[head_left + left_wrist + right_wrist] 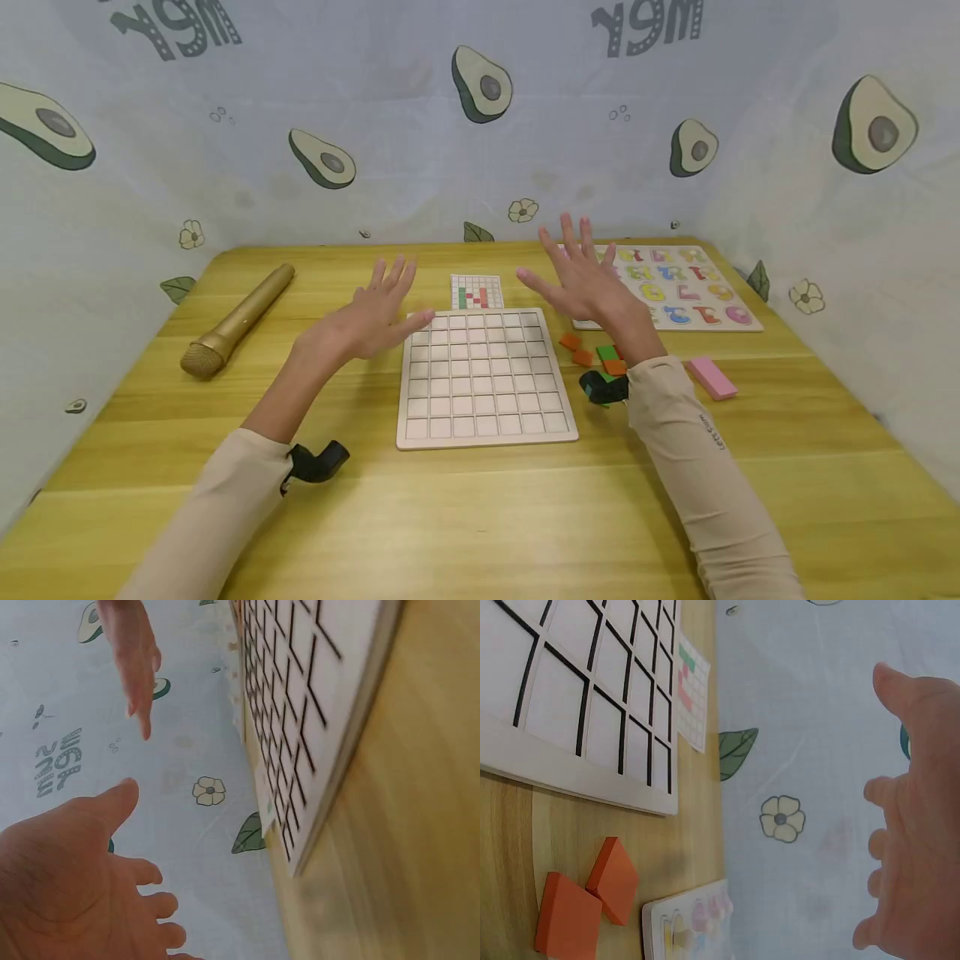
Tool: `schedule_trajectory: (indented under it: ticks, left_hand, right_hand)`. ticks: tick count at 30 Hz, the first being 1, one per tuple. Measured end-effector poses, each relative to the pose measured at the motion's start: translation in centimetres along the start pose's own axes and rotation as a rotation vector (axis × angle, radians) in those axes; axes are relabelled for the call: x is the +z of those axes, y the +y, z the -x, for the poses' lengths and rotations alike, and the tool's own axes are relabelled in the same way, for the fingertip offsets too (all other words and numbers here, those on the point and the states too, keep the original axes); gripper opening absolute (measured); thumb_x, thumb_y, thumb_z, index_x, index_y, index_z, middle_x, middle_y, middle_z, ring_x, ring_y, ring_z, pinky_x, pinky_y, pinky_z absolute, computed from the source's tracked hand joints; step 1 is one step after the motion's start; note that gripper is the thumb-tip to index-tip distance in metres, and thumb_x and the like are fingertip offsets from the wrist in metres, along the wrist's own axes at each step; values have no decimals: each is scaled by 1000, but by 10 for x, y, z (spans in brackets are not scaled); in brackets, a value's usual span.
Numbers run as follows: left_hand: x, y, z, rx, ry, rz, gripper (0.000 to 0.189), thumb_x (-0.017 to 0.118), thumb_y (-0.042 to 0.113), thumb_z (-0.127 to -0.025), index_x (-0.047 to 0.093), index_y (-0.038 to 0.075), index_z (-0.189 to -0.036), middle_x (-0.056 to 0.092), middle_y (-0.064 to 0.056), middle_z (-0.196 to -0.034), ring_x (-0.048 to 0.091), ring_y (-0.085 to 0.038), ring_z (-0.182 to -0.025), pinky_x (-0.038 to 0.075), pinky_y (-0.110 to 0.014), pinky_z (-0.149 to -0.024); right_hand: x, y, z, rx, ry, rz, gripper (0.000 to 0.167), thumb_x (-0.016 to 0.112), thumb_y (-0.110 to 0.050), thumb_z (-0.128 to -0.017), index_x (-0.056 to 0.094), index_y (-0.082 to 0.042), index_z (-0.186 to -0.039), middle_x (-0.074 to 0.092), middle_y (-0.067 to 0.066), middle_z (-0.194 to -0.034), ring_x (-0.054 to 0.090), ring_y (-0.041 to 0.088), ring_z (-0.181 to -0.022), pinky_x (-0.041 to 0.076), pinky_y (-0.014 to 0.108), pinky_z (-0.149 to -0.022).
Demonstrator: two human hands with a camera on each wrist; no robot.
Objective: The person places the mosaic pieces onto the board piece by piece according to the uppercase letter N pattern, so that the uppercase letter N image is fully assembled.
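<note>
Both hands hover over the table with spread fingers and hold nothing. My left hand (367, 321) is near the upper left corner of a white wooden grid board (483, 375), whose square cells are all bare. My right hand (588, 283) is beyond the board's upper right corner, close to a number puzzle board (663, 317). Behind the grid board lies a small pattern card (476, 292) with green and red squares. Orange square tiles (570, 919) and green tiles (607, 353) lie right of the board, partly hidden by the right wrist.
A gold microphone (238, 321) lies at the table's left. A pink block (712, 378) rests to the right of the right forearm. Black wrist cameras (318, 462) stick out from both sleeves. Behind the wooden table (480, 525) hangs an avocado-print cloth (405, 108).
</note>
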State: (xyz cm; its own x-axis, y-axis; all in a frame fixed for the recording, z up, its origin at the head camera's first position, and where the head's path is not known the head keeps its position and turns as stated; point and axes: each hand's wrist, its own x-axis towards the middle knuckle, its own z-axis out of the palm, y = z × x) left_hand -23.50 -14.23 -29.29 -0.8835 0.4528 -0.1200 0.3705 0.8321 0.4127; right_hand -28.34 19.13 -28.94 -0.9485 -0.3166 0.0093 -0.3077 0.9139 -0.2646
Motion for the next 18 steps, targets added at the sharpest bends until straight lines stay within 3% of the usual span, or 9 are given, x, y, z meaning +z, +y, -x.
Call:
schedule_trajectory:
  ticks: [3, 6, 11, 14, 18]
  left_hand:
    - [6, -10, 10, 23, -124, 61, 98, 51, 53, -113, -11, 4, -171, -19, -18, -178, -24, -39, -163, -1, -68, -129]
    - [11, -21, 18, 36, -205, 121, 107, 58, 56, -109, -11, 3, -171, -18, -20, -178, -23, -41, -163, 0, -66, -130]
    - [23, -32, 24, 12, -285, 145, 125, 73, 63, -98, -11, 7, -172, -17, -21, -178, -15, -44, -164, 2, -66, -130]
    - [31, -34, 25, 2, -324, 132, 133, 79, 64, -92, -11, 9, -173, -16, -24, -177, -9, -54, -161, 4, -72, -127]
    - [35, -34, 25, -3, -329, 130, 136, 85, 59, -89, -8, 7, -173, -16, -22, -178, -9, -58, -159, 3, -75, -125]
  right_hand:
    - [-2, 4, 0, -29, -9, -33, 89, 36, -66, -111, 0, -16, -175, -30, 10, -176, -32, 36, -160, -9, 77, -123]
    - [-4, 5, -1, -75, -17, -70, 90, 43, -66, -110, 3, -19, -176, -25, 7, -179, -28, 34, -163, 1, 77, -124]
    - [-3, 10, 3, -142, -18, -102, 90, 61, -53, -109, 16, -13, -175, -9, 11, -182, -9, 37, -167, 12, 73, -127]
    - [-1, 16, 7, -159, 10, -98, 85, 69, -42, -107, 27, -5, -171, 6, 18, -181, 9, 44, -166, 16, 69, -128]
    - [2, 26, 9, -178, 62, -103, 75, 74, -34, -105, 42, -1, -164, 31, 25, -173, 30, 49, -158, 25, 68, -126]
